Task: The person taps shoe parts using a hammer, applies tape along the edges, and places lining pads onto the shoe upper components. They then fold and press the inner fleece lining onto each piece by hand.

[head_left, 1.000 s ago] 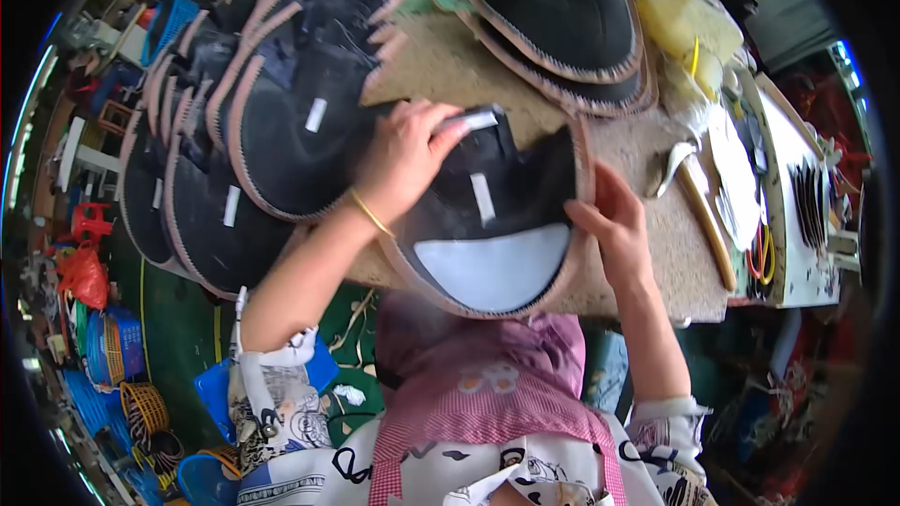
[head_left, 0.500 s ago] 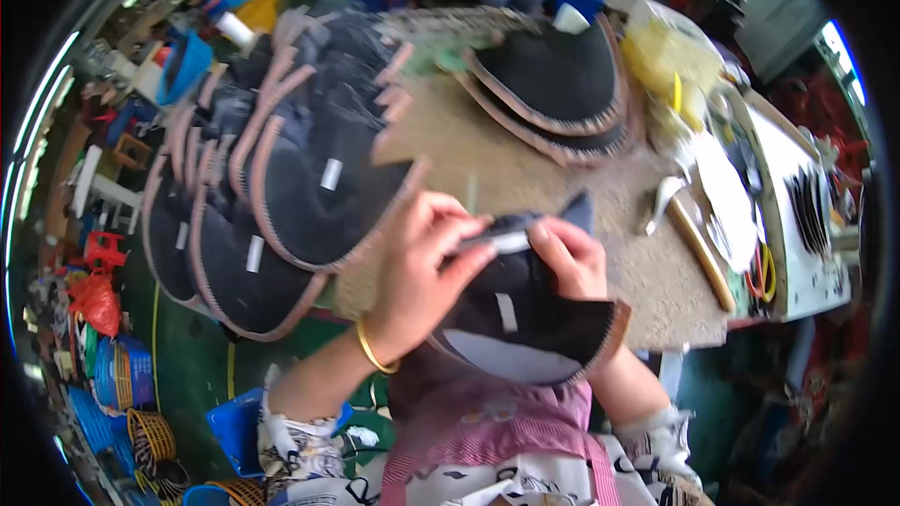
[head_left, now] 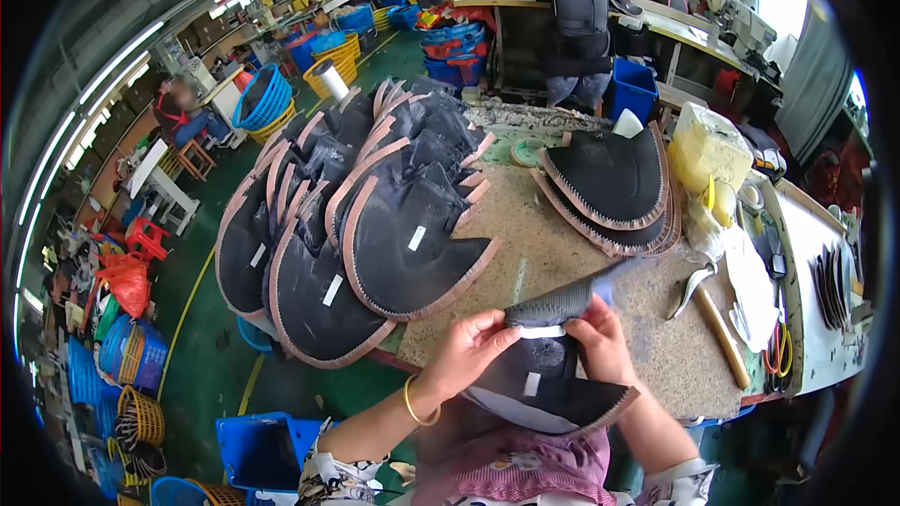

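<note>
A black shoe upper (head_left: pixel 534 375) with a stitched brown edge is held up at the table's front edge. My left hand (head_left: pixel 469 349), with a gold bangle at the wrist, pinches it at the left end of a white strip (head_left: pixel 542 332). At the strip's other end my right hand (head_left: pixel 602 342) grips the same upper between thumb and fingers. Above the strip, a ribbed dark flap (head_left: pixel 553 307) is folded over. A small white label (head_left: pixel 532 384) shows on the inner face below.
Overlapping black uppers with pink edges (head_left: pixel 412 253) cover the table's left. Two more (head_left: pixel 605 178) lie at the back right. A hammer (head_left: pixel 708 323), a plastic bag (head_left: pixel 708 155) and scissors (head_left: pixel 780 351) are on the right. A person (head_left: pixel 579 14) stands beyond the table.
The view has tilted up, showing more of the workshop. Both hands keep hold of the upper. Its flap now stands more visible above the white strip.
</note>
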The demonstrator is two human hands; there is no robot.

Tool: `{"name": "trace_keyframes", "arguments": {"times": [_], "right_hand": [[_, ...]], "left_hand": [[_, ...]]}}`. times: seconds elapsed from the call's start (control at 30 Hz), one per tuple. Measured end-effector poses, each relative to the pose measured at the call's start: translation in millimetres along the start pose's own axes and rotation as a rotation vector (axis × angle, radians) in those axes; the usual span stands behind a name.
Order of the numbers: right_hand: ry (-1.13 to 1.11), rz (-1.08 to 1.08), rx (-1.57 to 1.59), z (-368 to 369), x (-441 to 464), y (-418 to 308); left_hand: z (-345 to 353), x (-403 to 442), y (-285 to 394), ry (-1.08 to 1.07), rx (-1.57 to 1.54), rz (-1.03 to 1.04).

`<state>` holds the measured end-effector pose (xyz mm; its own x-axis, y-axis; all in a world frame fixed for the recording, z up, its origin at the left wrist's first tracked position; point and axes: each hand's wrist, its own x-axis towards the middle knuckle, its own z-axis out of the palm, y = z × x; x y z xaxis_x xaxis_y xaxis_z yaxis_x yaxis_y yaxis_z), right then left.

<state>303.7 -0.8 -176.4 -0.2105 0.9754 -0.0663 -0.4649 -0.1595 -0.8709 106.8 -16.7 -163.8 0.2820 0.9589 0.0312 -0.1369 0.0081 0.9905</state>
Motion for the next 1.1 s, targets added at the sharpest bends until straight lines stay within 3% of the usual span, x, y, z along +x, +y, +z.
{"name": "trace_keyframes", "arguments": {"times": [0.07, 0.13, 0.17, 0.2, 0.23, 0.27, 0.33, 0.37, 0.4, 0.43, 0.47, 0.5, 0.6, 0.7, 0.73, 0.83, 0.93, 1.03, 1.07, 1.1], "right_hand": [[0.029, 0.226, 0.096, 0.6, 3.6, -21.1], [-0.064, 0.314, 0.045, -36.1, 19.8, -10.8], [-0.238, 0.364, 0.106, -35.4, 25.9, -16.2], [-0.081, 0.436, 0.063, -19.1, 20.3, -40.6], [-0.102, 0.399, -0.051, -1.1, 19.4, -55.9], [-0.034, 0.334, -0.224, 9.2, 19.5, -57.9], [-0.146, 0.192, -0.512, 9.2, 14.6, -53.1], [-0.232, -0.119, -0.755, 11.8, 5.2, -47.0], [-0.315, -0.446, -0.987, 16.6, -5.2, -42.9], [-0.577, -0.599, -1.530, 13.7, -15.6, -58.4], [-0.537, -0.723, -1.566, 13.2, -21.8, -54.5], [-0.491, -0.843, -1.602, 13.7, -30.0, -50.3], [-0.359, -0.849, -1.800, 14.4, -55.0, -49.4], [-0.390, -0.791, -1.641, -4.3, -53.4, -44.6], [-0.439, -0.796, -1.523, -11.1, -51.9, -43.9], [-0.529, -0.851, -1.482, -23.9, -48.3, -46.8], [-0.569, -0.874, -1.480, -25.2, -44.3, -46.4], [-0.474, -0.783, -1.211, -26.3, -35.9, -41.7], [-0.298, -0.747, -1.160, -31.1, -37.3, -34.6], [-0.080, -0.489, -0.896, -27.2, -46.8, -36.3]], "left_hand": [[-2.8, -1.2, -4.6, -0.015, 0.154, 0.075], [2.1, -2.4, -6.0, -0.040, 0.325, 0.187], [4.3, -2.2, 2.1, -0.045, 0.433, 0.172], [5.1, -0.8, -0.2, -0.024, 0.504, 0.222], [6.8, -0.5, 1.5, -0.034, 0.448, 0.172], [3.7, 1.5, -12.7, -0.022, 0.407, 0.144], [10.5, 6.0, -14.7, 0.085, 0.388, 0.135], [8.2, 7.7, -24.0, 0.146, 0.455, 0.139], [2.2, 11.9, -39.8, 0.162, 0.737, 0.354], [1.6, 14.5, -50.0, 0.094, 0.261, 0.101], [9.6, 18.1, -42.6, 0.020, -0.217, -0.155], [12.7, 15.0, -40.5, 0.023, 0.024, -0.077], [8.0, 23.5, -43.8, -0.011, 0.165, 0.084], [23.0, 16.3, -15.3, -0.032, 0.073, 0.038], [19.3, 15.3, -10.8, -0.087, -0.082, -0.013], [8.2, 11.8, 15.8, -0.326, -0.154, -0.138], [5.4, 14.1, 25.6, -0.403, -0.049, -0.157], [17.2, 19.9, 10.3, -0.110, 0.585, 0.169], [19.9, 21.0, 6.0, 0.046, 0.671, 0.128], [14.7, 26.6, -3.9, 0.119, 0.586, 0.157]]}}
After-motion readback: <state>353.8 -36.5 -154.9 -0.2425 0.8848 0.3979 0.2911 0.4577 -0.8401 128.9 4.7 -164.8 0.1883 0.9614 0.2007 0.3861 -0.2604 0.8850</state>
